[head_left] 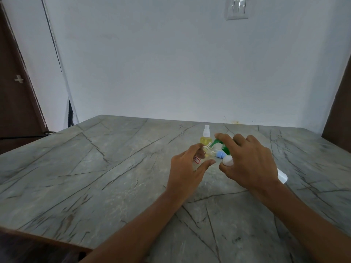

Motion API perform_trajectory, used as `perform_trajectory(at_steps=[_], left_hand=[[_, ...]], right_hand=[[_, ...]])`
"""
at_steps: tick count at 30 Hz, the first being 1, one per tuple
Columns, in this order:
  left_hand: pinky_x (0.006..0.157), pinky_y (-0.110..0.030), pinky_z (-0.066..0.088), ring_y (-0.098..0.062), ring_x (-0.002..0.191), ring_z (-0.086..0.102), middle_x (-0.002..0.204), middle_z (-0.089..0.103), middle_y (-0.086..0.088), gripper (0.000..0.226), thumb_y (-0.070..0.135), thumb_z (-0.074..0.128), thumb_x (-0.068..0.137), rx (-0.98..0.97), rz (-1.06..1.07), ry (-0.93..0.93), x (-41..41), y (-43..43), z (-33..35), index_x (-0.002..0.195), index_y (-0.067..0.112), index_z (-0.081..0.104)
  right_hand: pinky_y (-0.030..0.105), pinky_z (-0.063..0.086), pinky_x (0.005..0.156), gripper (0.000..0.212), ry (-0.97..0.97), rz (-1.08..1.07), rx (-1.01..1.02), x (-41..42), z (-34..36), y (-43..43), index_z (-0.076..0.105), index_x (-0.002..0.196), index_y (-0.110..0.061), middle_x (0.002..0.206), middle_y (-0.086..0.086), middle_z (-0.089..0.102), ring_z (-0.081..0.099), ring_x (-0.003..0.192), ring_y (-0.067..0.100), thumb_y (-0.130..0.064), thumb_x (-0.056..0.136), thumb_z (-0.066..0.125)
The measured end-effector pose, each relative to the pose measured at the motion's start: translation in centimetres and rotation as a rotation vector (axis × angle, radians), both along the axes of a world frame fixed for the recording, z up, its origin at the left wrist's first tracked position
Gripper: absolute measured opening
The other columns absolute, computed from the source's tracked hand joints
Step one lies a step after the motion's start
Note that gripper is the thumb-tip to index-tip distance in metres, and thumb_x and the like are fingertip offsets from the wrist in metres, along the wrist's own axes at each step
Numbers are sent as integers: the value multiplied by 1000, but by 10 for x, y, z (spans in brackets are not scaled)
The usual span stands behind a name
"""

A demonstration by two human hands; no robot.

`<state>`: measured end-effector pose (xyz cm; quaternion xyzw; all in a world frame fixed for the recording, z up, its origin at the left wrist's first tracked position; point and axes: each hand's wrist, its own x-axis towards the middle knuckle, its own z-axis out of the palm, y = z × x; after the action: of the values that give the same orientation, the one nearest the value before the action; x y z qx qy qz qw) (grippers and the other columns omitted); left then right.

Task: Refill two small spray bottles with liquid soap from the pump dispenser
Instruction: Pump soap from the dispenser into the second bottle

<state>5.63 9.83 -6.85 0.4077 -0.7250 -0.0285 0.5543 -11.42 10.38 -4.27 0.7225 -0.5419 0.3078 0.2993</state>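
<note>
Two spray bottles [206, 138] — one pump dispenser [225, 149].

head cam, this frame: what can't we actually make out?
- Green pump dispenser: body hidden behind the right hand.
- Clear tilted small bottle with red label: fill level unreadable, mostly covered by the left hand; label text too small.
- Nozzle-to-neck contact: blurred.
- White cylinder on the grey marble table: mostly behind the right wrist.
- Blue cap: attachment unclear.
</note>
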Motion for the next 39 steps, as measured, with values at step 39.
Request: perform_trajectory(at_steps=[39], left_hand=[[75, -10, 51, -3, 86, 65, 102, 70, 4, 53, 45, 70, 77, -10, -1, 7, 3, -4, 0, 118, 14, 60]], right_hand=[[30, 45, 49, 105, 38, -33, -31, 0, 0, 5, 31, 144, -35, 84, 1, 65, 55, 67, 23, -44, 54, 86]])
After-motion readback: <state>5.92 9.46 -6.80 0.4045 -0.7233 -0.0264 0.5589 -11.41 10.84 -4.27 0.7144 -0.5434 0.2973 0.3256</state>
